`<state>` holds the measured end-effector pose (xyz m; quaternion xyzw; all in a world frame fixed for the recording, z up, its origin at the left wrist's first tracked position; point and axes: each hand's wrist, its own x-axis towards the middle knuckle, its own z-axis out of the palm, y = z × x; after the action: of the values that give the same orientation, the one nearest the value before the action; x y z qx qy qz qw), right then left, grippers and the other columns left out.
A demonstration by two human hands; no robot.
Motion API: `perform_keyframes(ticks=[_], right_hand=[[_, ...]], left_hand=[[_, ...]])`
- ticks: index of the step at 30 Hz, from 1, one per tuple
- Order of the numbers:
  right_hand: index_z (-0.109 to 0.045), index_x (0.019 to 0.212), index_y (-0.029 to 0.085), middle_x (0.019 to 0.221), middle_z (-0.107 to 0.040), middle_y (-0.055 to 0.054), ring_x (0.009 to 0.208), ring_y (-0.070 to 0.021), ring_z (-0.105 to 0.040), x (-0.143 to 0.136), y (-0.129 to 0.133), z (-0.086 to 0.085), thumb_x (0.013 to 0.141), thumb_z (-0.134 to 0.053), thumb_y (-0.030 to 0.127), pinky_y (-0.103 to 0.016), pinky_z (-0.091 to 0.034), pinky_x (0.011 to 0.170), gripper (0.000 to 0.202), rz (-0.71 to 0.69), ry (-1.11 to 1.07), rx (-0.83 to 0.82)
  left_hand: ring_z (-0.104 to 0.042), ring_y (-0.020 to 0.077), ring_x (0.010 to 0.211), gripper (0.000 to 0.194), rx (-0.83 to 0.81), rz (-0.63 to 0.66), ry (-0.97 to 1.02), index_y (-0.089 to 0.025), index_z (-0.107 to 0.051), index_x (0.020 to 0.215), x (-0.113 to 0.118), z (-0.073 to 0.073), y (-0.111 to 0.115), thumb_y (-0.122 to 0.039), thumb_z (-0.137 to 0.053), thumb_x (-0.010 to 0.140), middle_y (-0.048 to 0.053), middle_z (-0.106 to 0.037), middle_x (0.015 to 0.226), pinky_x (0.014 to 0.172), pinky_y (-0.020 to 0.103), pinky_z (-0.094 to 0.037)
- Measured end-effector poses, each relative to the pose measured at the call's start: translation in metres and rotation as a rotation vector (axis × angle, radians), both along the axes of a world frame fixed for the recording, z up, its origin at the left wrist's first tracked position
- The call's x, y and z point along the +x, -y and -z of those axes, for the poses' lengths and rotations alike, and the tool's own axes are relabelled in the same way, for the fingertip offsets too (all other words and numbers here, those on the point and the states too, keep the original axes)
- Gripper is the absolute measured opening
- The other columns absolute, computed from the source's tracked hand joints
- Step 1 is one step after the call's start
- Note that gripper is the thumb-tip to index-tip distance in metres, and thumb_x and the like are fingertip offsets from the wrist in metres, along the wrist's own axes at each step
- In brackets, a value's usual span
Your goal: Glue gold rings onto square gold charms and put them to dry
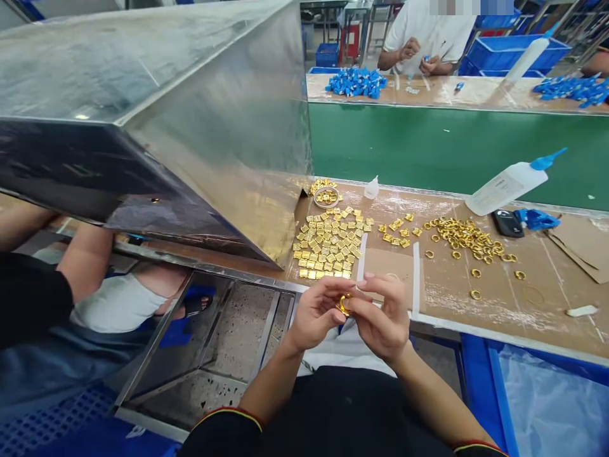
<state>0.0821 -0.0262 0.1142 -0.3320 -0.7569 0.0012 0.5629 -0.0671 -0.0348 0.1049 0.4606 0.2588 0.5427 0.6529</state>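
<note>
Between my two hands, over the front edge of the bench, is a small gold ring-shaped piece (pixel 343 305). My left hand (pixel 316 316) pinches it from the left, thumb below and fingers above. The fingertips of my right hand (pixel 384 317) close on its right side. Just beyond my hands lie many flat square gold pieces (pixel 328 244) in loose rows. A pile of gold rings (pixel 464 238) is spread on the bench to the right, with some small gold pieces (pixel 394 240) between the two groups.
A large metal hood (pixel 228 120) stands at the left. Behind the rings are a white bottle with a blue tip (pixel 507 187), a black device (pixel 508 223) and a small white bottle (pixel 372 188). Other people sit at the left and across the green divider (pixel 428 139).
</note>
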Motion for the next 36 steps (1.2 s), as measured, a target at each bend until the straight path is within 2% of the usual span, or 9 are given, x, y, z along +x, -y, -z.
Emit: perform_keyframes(ticks=[5, 7, 9, 13, 16, 20, 28, 33, 36], right_hand=[[-0.070, 0.103, 0.027, 0.103, -0.060, -0.007, 0.102, -0.0242, -0.065, 0.015, 0.007, 0.007, 0.098, -0.064, 0.014, -0.042, -0.060, 0.082, 0.016, 0.035, -0.107, -0.087], [-0.068, 0.110, 0.027, 0.103, -0.062, -0.007, 0.098, -0.0221, -0.067, 0.027, 0.011, 0.011, 0.097, -0.064, 0.012, -0.038, -0.061, 0.081, 0.020, 0.023, -0.132, -0.145], [-0.064, 0.121, 0.026, 0.104, -0.066, -0.007, 0.095, -0.0209, -0.068, 0.043, 0.016, 0.015, 0.097, -0.065, 0.012, -0.036, -0.062, 0.079, 0.028, -0.003, -0.159, -0.219], [-0.059, 0.130, 0.023, 0.106, -0.069, -0.010, 0.097, -0.0238, -0.070, 0.077, 0.021, 0.018, 0.102, -0.061, 0.027, -0.038, -0.062, 0.080, 0.029, -0.029, -0.208, -0.402], [-0.067, 0.120, 0.023, 0.105, -0.069, -0.009, 0.094, -0.0219, -0.070, 0.097, 0.019, 0.014, 0.105, -0.055, 0.028, -0.035, -0.061, 0.079, 0.020, -0.032, -0.242, -0.520], [-0.075, 0.104, 0.025, 0.096, -0.070, -0.005, 0.089, -0.0185, -0.071, 0.112, 0.015, 0.006, 0.101, -0.063, 0.024, -0.031, -0.060, 0.078, 0.013, -0.050, -0.268, -0.599], [-0.078, 0.097, 0.024, 0.084, -0.069, -0.003, 0.074, -0.0158, -0.068, 0.121, 0.014, 0.004, 0.103, -0.063, 0.032, -0.028, -0.058, 0.067, 0.017, -0.150, -0.212, -0.600], [-0.079, 0.098, 0.025, 0.082, -0.068, -0.002, 0.072, -0.0163, -0.067, 0.110, 0.013, 0.019, 0.102, -0.063, 0.026, -0.028, -0.057, 0.065, 0.016, -0.133, -0.212, -0.587], [-0.078, 0.099, 0.025, 0.083, -0.068, -0.003, 0.073, -0.0165, -0.067, 0.102, 0.012, 0.026, 0.101, -0.064, 0.022, -0.028, -0.057, 0.065, 0.015, -0.139, -0.215, -0.578]], left_hand=[[-0.059, 0.0114, 0.060, 0.050, -0.132, -0.147, 0.038, -0.019, -0.061, 0.087, 0.033, 0.013, 0.002, -0.057, -0.089, 0.070, 0.001, -0.068, 0.073, 0.058, 0.021, -0.045], [-0.054, 0.0097, 0.058, 0.049, -0.176, -0.129, 0.066, -0.019, -0.060, 0.080, 0.047, 0.018, -0.001, -0.056, -0.090, 0.069, -0.001, -0.064, 0.070, 0.057, 0.021, -0.043], [-0.054, 0.0104, 0.060, 0.048, -0.213, -0.035, 0.109, -0.019, -0.059, 0.075, 0.060, 0.020, -0.007, -0.056, -0.089, 0.071, -0.002, -0.061, 0.066, 0.060, 0.022, -0.045], [-0.059, 0.0143, 0.068, 0.049, -0.264, 0.178, 0.151, -0.018, -0.058, 0.069, 0.083, 0.022, -0.021, -0.057, -0.088, 0.071, 0.000, -0.060, 0.069, 0.065, 0.026, -0.047], [-0.056, 0.0123, 0.066, 0.051, -0.299, 0.287, 0.153, -0.016, -0.058, 0.062, 0.096, 0.024, -0.030, -0.056, -0.090, 0.068, 0.001, -0.057, 0.073, 0.062, 0.025, -0.045], [-0.048, 0.0085, 0.060, 0.055, -0.378, 0.394, 0.156, -0.015, -0.056, 0.056, 0.109, 0.026, -0.036, -0.053, -0.094, 0.063, -0.001, -0.052, 0.070, 0.057, 0.022, -0.038], [-0.041, 0.0073, 0.053, 0.067, -0.532, 0.509, 0.171, -0.016, -0.046, 0.051, 0.116, 0.031, -0.030, -0.057, -0.099, 0.050, -0.005, -0.046, 0.055, 0.055, 0.024, -0.032], [-0.035, 0.0053, 0.050, 0.060, -0.564, 0.520, 0.268, -0.016, -0.049, 0.063, 0.103, 0.041, -0.022, -0.054, -0.095, 0.061, -0.006, -0.045, 0.059, 0.056, 0.024, -0.030], [-0.034, 0.0066, 0.052, 0.057, -0.582, 0.525, 0.282, -0.017, -0.050, 0.065, 0.092, 0.043, -0.019, -0.057, -0.089, 0.070, -0.006, -0.042, 0.061, 0.056, 0.024, -0.029]])
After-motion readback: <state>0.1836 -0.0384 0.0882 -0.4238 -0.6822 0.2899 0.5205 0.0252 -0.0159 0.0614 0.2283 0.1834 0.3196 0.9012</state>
